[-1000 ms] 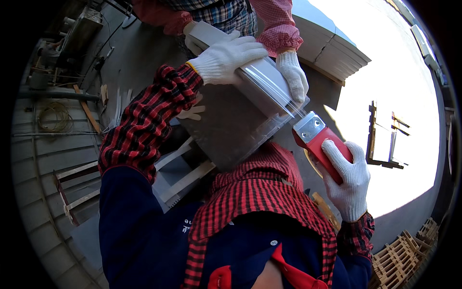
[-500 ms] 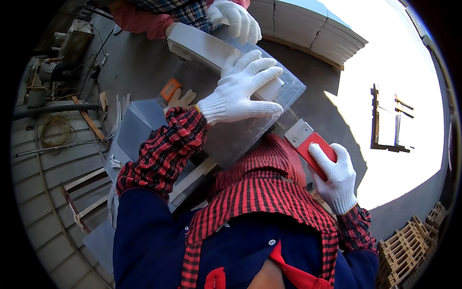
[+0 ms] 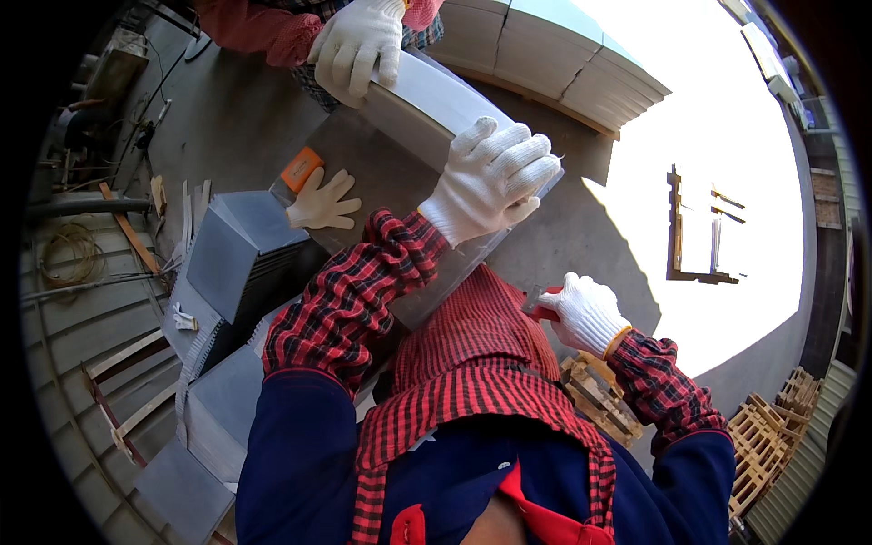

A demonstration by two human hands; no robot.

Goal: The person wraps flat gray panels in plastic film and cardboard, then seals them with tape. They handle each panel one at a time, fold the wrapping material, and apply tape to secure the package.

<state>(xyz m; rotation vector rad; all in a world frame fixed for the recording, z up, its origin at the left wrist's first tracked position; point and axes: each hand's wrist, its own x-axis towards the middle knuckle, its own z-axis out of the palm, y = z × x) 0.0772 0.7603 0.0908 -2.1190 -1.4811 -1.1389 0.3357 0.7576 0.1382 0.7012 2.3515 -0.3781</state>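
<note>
My left hand [image 3: 490,177], in a white knitted glove, is closed over the near end of a long white block of panels or sheets [image 3: 427,95]. A co-worker's gloved hand [image 3: 359,50] rests over its far end. The block lies over a clear plastic-like sheet on the work surface [image 3: 363,150]. Low at the right, my gloved right hand [image 3: 586,313] grips a red scraper [image 3: 538,307] with a metal blade; most of it is hidden by the fingers. The scraper is apart from the block.
An orange box-shaped thing [image 3: 301,169] and a cream glove [image 3: 325,200] lie left of the block. Grey sheets [image 3: 241,250] are stacked at the left. Large pale panels [image 3: 545,54] stand at the back. Wooden pallets [image 3: 772,436] sit at the lower right.
My left hand has gone from spread flat to curled over the block's end, moving right. My right hand has drawn down and turned with the scraper. The co-worker's hand has come onto the block.
</note>
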